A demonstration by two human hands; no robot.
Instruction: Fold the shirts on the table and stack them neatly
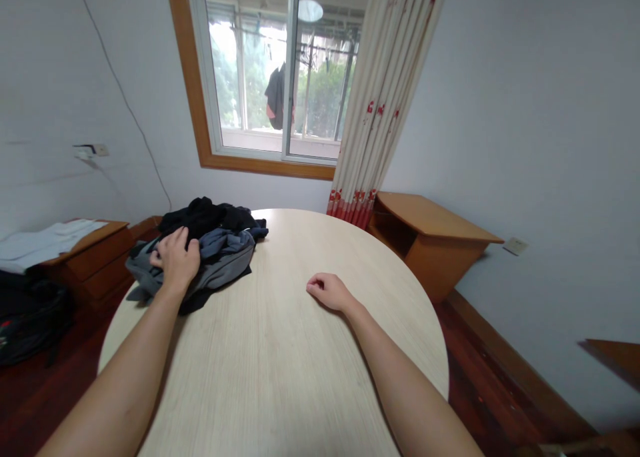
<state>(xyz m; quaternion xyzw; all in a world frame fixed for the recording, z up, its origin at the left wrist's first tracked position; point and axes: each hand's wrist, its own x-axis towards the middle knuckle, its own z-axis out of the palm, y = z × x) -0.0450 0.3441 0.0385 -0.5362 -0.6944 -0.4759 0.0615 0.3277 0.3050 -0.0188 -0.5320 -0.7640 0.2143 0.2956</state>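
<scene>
A heap of crumpled clothes (225, 267) lies at the left of the round table, with black, grey and dark blue cloth mixed together. My left hand (177, 258) is on top of the heap, its thumb and fingers apart and slightly bent, touching the cloth without a visible grip. Above the middle of the table, my right hand (329, 291) is loosely curled into a fist. Nothing shows in its fingers, and it is apart from the clothes.
The pale round table (280, 370) fills the foreground. A wooden desk (435, 220) stands behind it at the right, beside a curtain (385, 103) and window. At the left are a wooden cabinet (103, 260) with papers on top and a black backpack (33, 317).
</scene>
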